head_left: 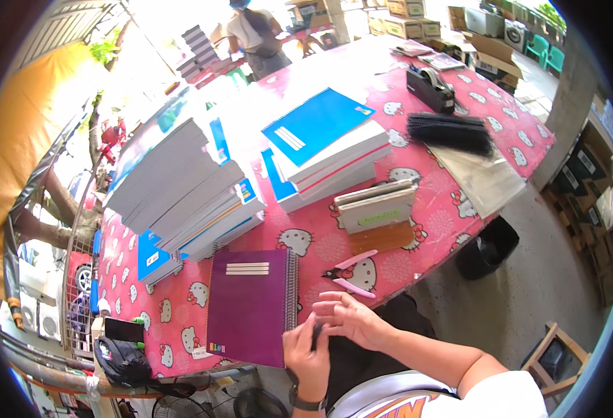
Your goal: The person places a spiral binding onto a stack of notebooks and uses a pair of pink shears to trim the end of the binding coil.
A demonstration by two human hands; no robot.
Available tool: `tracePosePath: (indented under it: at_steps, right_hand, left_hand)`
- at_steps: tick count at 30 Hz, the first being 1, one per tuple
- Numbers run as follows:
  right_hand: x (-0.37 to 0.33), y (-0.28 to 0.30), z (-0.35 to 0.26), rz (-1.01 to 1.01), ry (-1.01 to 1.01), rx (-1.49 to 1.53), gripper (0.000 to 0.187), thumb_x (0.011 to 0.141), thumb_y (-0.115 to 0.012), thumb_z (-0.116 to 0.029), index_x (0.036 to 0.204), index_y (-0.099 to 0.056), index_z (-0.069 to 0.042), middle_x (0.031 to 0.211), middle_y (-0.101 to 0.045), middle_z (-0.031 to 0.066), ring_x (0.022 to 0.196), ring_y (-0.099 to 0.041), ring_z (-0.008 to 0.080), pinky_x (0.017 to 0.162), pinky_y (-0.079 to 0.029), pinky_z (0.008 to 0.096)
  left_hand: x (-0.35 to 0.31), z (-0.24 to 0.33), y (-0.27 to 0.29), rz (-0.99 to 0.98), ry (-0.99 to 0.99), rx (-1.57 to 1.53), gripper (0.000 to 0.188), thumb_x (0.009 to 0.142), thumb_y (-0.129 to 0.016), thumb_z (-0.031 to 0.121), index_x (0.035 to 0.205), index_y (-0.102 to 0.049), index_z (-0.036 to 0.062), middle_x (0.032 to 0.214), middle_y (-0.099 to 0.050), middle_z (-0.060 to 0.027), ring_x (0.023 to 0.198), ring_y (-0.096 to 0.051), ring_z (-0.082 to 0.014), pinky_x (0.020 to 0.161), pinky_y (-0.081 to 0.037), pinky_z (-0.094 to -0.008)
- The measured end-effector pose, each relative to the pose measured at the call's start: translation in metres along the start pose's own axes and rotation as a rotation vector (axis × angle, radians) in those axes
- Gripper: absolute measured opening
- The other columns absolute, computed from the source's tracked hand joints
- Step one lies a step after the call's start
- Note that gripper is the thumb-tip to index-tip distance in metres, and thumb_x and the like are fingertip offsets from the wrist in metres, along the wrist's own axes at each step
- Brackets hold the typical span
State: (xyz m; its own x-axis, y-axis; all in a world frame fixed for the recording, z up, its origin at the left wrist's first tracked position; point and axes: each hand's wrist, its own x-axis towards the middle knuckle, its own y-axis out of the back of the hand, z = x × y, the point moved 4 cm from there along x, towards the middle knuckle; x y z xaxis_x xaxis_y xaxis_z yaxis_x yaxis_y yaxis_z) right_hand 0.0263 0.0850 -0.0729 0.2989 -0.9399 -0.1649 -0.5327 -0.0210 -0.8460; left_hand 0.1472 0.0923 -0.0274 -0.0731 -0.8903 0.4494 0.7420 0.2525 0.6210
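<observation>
My left hand (309,355) is closed with its fingers pinched, just off the table's front edge. Something small and dark shows by its fingers, too small to name. Over it my right hand (352,320) has its fingers stretched out and apart, the tips close to the left fingers; whether they touch is hard to tell. Beside the left hand lies a purple spiral notebook (247,299), closed, its coil along the right side. Cutting pliers with pink handles (352,273) rest on the table beyond my hands, jaws pointing left.
The pink-patterned table (390,268) bears tall notebook stacks (174,181), another blue-topped stack (320,136), a bundle of black coils (449,132), a tape dispenser (432,90) and grey booklets (376,207). A black bin (487,247) stands on the floor at right. A person (254,38) stands far back.
</observation>
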Motion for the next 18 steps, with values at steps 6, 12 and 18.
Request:
tracePosePath:
  at_steps: [6, 12, 18]
  right_hand:
    - [-0.014, 0.076, -0.017, 0.252, 0.032, 0.457, 0.020, 0.090, -0.052, -0.026, 0.084, -0.057, -0.008, 0.077, -0.060, 0.0040, 0.068, -0.058, 0.0129, 0.052, -0.046, 0.0225]
    - [-0.115, 0.078, -0.176, 0.279, 0.758, 0.297, 0.021, 0.090, -0.054, -0.023, 0.075, -0.046, -0.012, 0.061, -0.036, -0.0026, 0.049, -0.031, 0.0049, 0.038, -0.026, 0.0180]
    - [-0.085, 0.054, -0.147, 0.440, 0.715, -0.259, 0.024, 0.094, -0.049, -0.029, 0.079, -0.049, -0.009, 0.059, -0.037, -0.0019, 0.043, -0.032, 0.0055, 0.034, -0.024, 0.0177]
  left_hand:
    - [0.001, 0.051, -0.041, -0.264, -0.226, 0.033, 0.059, 0.068, -0.076, 0.024, 0.118, -0.055, 0.0007, 0.123, -0.048, -0.0168, 0.115, -0.042, -0.0347, 0.097, -0.033, -0.0453]
    - [-0.024, 0.010, 0.019, -0.102, -0.069, -0.187, 0.027, 0.078, -0.066, 0.010, 0.103, -0.061, -0.0012, 0.111, -0.056, -0.0152, 0.103, -0.052, -0.0262, 0.090, -0.040, -0.0355]
    - [-0.040, -0.035, 0.045, 0.076, 0.145, -0.301, 0.016, 0.076, -0.066, 0.003, 0.093, -0.065, 0.0038, 0.092, -0.061, -0.0102, 0.084, -0.058, -0.0235, 0.076, -0.047, -0.0316]
